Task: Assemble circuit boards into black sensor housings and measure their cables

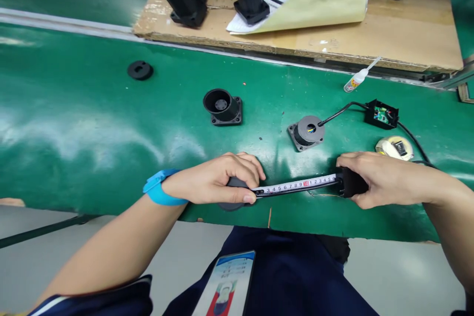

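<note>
My left hand [218, 177], with a blue wristband, presses down on a dark round part [232, 198] near the front edge of the green belt [92, 123] and pinches the free end of a white measuring tape [299, 185]. My right hand [374, 177] is closed on the black tape measure case [351, 183]. The tape is stretched between the two hands, its numbers facing up.
On the belt lie a black flanged cup housing [222, 106], a grey round part on a square base [307, 132] wired to a small black box [382, 114], a tape roll [394, 147], a glue bottle [357, 80] and a black disc [140, 70]. Behind, a cardboard-topped board [407, 34] carries black housings.
</note>
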`<state>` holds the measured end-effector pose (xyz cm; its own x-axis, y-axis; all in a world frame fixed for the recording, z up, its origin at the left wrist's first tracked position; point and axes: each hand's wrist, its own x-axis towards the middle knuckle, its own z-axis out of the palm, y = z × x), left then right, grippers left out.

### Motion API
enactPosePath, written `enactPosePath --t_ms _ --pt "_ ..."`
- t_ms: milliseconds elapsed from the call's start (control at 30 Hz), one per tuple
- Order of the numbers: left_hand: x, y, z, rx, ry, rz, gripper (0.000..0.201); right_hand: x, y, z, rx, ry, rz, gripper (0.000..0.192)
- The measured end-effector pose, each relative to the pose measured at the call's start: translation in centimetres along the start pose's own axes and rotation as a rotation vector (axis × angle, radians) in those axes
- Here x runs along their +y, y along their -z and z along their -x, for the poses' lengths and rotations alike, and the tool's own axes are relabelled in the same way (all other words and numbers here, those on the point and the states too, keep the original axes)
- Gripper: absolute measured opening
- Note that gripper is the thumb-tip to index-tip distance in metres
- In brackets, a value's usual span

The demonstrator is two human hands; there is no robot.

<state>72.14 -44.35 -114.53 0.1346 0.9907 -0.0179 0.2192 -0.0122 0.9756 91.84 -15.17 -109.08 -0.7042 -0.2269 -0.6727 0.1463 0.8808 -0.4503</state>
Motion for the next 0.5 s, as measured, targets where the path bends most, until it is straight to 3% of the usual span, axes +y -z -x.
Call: enactPosePath --t_ms 200,300,367,500 --pt "0.4 0.0 0.1 -0.009 0.027 -0.014 0.014 0.1 -0.4 0.4 0.097 0.030 -0.031 0.019" --pt "0.5 -0.1 0.0 0.000 0.034 -0.021 0.020 0.2 -0.8 0.9 0.181 0.073 -0.070 0.038" --pt "0.5 -0.2 0.0 0.004 0.044 -0.022 0.025 0.2 -1.4 1.5 0.318 0.100 -0.051 0.052" --pt "0.6 -0.3 0.4 0.010 0.092 -0.041 0.034 0.1 -3.8 3.1 0.635 0.126 0.021 0.056"
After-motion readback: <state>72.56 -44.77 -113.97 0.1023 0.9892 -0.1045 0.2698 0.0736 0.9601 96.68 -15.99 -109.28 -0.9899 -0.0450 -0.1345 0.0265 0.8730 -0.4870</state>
